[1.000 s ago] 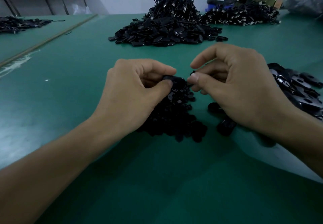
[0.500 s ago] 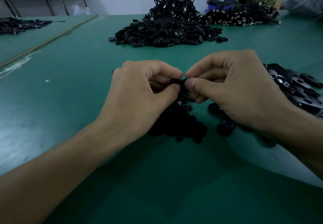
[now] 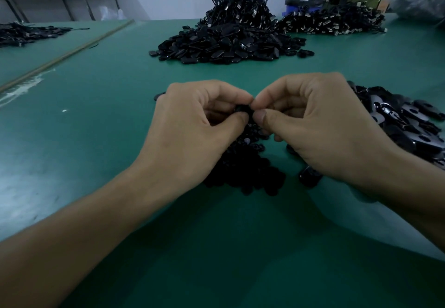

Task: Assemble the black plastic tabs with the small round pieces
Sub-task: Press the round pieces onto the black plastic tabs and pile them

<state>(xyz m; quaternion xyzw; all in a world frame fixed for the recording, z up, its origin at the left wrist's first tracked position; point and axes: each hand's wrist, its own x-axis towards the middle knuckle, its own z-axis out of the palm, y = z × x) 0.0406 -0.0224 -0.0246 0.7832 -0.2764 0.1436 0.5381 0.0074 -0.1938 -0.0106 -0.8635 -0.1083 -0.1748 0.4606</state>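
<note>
the black part sits right where the two hands meet, above the near heap, and only a sliver of it shows between the fingertips; whether it is a tab, a round piece, or both already pushed together cannot be told. the left hand pinches it between thumb tip and curled forefinger, and the right hand pinches it from the other side the same way, thumb under, forefinger over. the remaining fingers of both hands are tucked in. holding it from both sides like this probably lets each hand steady one half while the thumbs press the fit home.

straight below lies the heap of small round pieces, matt black, button-like and heaped loosely, kept within a finger's reach of the work. on the right, just beside the right wrist, lies a spread of flat tabs, glossier, elongated with rounded ends and a hole in each (they catch the light as smooth moulded plastic does).

well away across the green table, whose mat looks smooth and slightly scuffed, stands a tall far heap of black oval pieces with cords looping out of its top. a further pile to its right shows pale metallic glints.
</note>
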